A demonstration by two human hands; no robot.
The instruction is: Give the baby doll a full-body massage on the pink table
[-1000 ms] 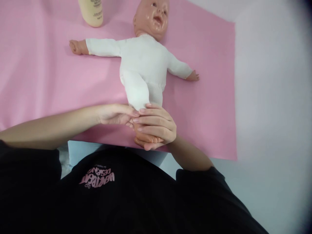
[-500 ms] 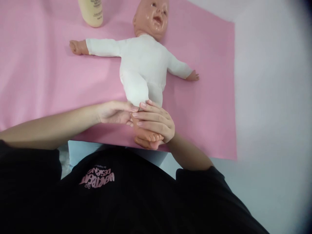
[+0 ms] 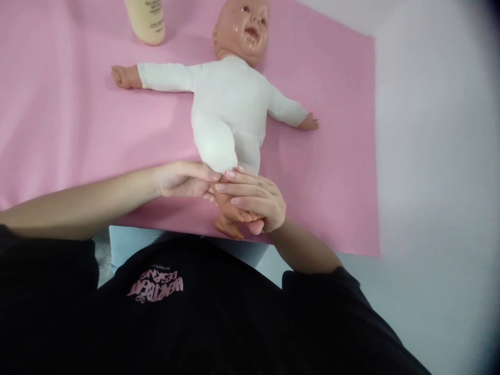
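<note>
A baby doll in a white cloth body lies on its back, head away from me and arms spread. My left hand grips the lower part of one doll leg from the left, its thumb at the edge of the white cloth. Wrapped over the same leg's foot from the right is my right hand, its fingers across the ankle and its thumb under the toes. The doll's other foot shows below, nearer to me. My palms and the leg hide part of both grips.
The doll lies on a pink mat, whose near edge runs just below its feet. A pale yellow bottle with dark print stands at the upper left, cut off by the frame. White surface borders the mat on the right.
My right hand has shifted slightly right, its fingers sliding along the doll's foot, and the held foot has lifted a little off the other one. My left hand stays nearly in place.
</note>
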